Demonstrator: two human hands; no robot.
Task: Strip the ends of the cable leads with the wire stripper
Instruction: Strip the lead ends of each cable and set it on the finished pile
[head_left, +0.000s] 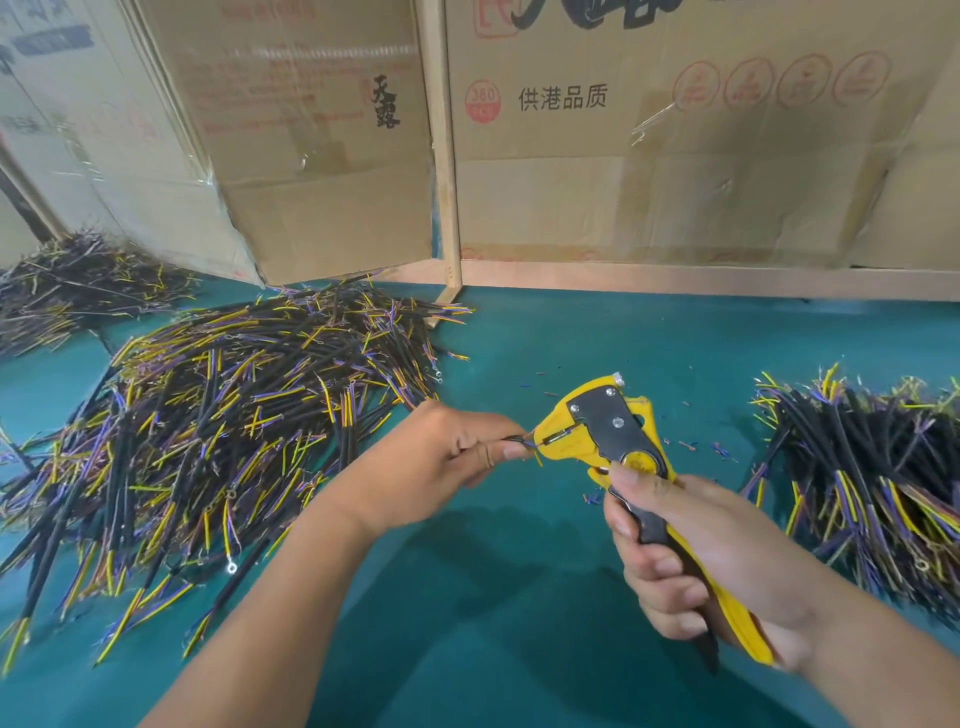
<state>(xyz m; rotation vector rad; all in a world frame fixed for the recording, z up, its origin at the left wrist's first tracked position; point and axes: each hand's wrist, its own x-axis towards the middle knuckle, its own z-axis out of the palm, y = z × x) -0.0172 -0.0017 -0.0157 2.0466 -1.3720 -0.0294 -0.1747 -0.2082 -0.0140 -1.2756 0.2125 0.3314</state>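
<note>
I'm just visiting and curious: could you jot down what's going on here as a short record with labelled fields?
Activity: stripping a cable lead's end
Right hand: grips the handles of the yellow wire stripper
Left hand: pinches a cable lead, feeding its tip into the stripper's head
Left pile: many black cables with yellow and purple leads
Right pile: a smaller heap of the same
Surface: green table, scattered with insulation bits
Behind: cardboard boxes

cable piles (218, 441) flank bare mat (519, 597); cartons (675, 156) behind

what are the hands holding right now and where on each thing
The right hand grips the wire stripper by its handles. The left hand pinches a cable close to its end, whose leads sit in the stripper's head.
</note>
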